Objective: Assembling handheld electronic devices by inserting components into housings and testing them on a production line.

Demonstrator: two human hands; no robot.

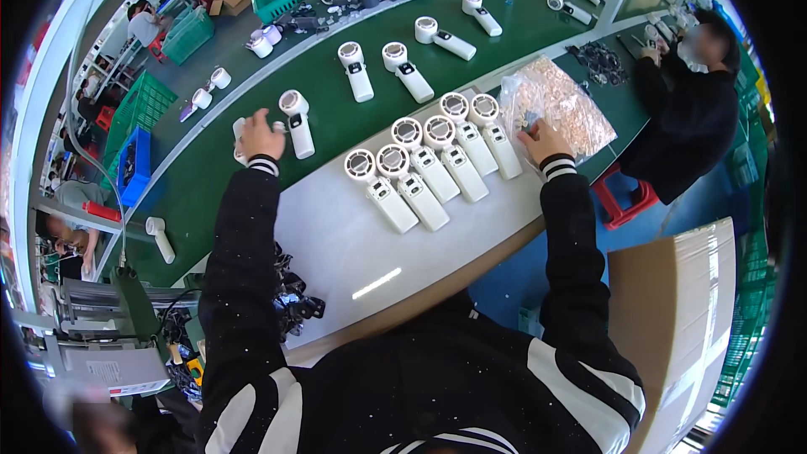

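Observation:
My left hand [263,139] is over the green conveyor belt with its thumb and fingers apart. It is beside a white handheld fan [239,141] that it partly covers; whether it touches the fan is unclear. Another white fan [297,124] lies just right of that hand. My right hand [545,143] is at the near left edge of a clear plastic bag [565,101] full of small copper-coloured parts. Its fingers are bent together beside small greyish bits, and what they hold is hidden. Between my hands, several white fans [412,202] lie in slanted rows on a pale tabletop [336,244].
More white fans [357,76] lie spaced along the belt [319,59]. Black cables or parts [294,298] sit at the tabletop's left edge. A co-worker [689,109] sits at the right, near a red stool [626,200]. A large cardboard box [672,311] stands at lower right.

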